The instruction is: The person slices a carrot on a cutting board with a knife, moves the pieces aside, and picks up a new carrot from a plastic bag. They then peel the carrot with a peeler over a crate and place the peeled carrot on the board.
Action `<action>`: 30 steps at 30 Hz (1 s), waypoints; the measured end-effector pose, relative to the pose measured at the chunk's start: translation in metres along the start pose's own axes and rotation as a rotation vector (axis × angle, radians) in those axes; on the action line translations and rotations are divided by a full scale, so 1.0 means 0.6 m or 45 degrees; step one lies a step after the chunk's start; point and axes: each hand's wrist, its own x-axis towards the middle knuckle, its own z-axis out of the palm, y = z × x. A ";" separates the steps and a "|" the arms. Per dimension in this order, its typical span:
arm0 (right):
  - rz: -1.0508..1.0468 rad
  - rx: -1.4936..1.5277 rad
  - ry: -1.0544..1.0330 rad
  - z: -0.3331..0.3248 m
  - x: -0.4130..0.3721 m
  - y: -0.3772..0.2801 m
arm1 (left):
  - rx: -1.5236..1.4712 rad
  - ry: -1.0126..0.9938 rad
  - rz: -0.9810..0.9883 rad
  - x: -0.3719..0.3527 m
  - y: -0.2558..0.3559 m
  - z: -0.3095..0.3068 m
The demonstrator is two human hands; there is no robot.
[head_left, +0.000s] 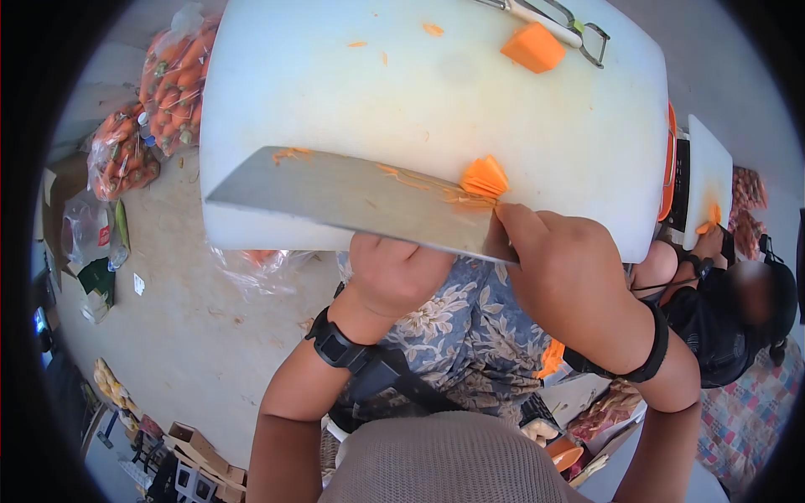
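Through the head camera, taking my view as a clock dial, I have the right hand (563, 258) toward 3 o'clock, clamped on the handle end of a broad knife (344, 194). Its blade lies slantwise, tip pointing between 9 and 10 o'clock, with orange shreds stuck along its upper edge. The left hand (397, 275) sits near the dial's centre, curled at the blade's lower edge; its fingertips are hidden, so I cannot tell whether it grips anything. The hands are apart. A cluster of orange slices (485, 177) is between 1 and 2 o'clock, right at the blade, on the white cutting board (335, 92). At 1 o'clock I see an orange block (533, 48) beside a peeler (568, 32). Bagged carrots (176, 84) stand toward 10 o'clock; another person (721, 335) sits toward 3 o'clock.
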 end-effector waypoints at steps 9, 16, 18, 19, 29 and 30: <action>0.044 -0.147 -0.104 -0.038 -0.050 -0.018 | 0.104 -0.017 0.027 -0.048 0.002 0.012; -0.049 -0.259 -0.050 -0.045 -0.060 -0.012 | 0.060 0.017 0.017 -0.050 0.005 0.015; -0.039 -0.274 -0.050 -0.046 -0.057 -0.012 | 0.060 -0.008 0.011 -0.048 0.005 0.011; -0.032 -0.263 -0.059 -0.046 -0.055 -0.012 | 0.062 -0.035 0.009 -0.047 0.004 0.009; 0.138 0.036 -0.196 -0.024 -0.014 0.011 | 0.030 0.065 -0.016 -0.002 0.011 0.003; 0.139 0.032 -0.194 -0.020 -0.012 0.011 | 0.011 0.049 -0.013 -0.001 0.010 0.003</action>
